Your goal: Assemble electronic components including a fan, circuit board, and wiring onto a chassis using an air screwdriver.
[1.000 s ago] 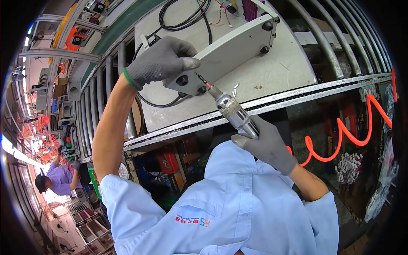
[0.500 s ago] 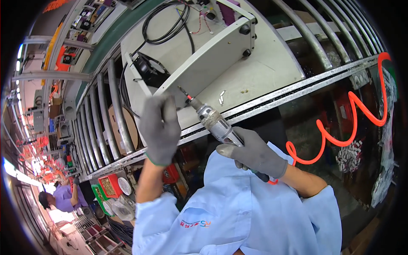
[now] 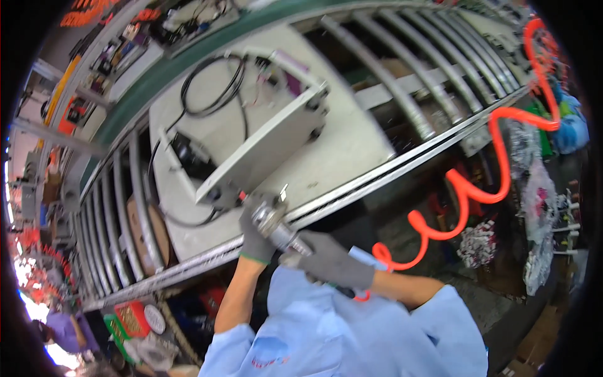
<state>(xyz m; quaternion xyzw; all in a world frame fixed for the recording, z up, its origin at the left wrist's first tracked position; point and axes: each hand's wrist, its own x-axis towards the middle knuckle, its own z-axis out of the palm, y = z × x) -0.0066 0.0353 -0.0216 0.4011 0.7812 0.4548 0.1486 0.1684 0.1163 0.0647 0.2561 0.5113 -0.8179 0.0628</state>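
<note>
My right hand [image 3: 336,261], in a grey glove, is wrapped around a silver air screwdriver [image 3: 279,231]. The tool's front end points up and left at the near left corner of a grey metal chassis [image 3: 267,139]. My left hand [image 3: 253,242], gloved too, is at the tool's front, partly behind it. Its fingers are hidden and blurred, so its grip cannot be made out. Inside the chassis a black fan [image 3: 190,156] is by the left end. A black cable [image 3: 183,94] lies coiled at the back. Small white pieces [image 3: 284,191] rest beside the panel.
The chassis stands on a pale board [image 3: 358,135] across a roller conveyor [image 3: 402,88]. An orange coiled air hose [image 3: 468,188] runs from the tool to the upper right. Red [image 3: 132,318] and green bins sit lower left. Another person [image 3: 69,330] is at far left.
The view has shifted, so the chassis appears lower and farther left. My left hand has come to the front of the screwdriver. The tool's tip has moved to the chassis's near left corner.
</note>
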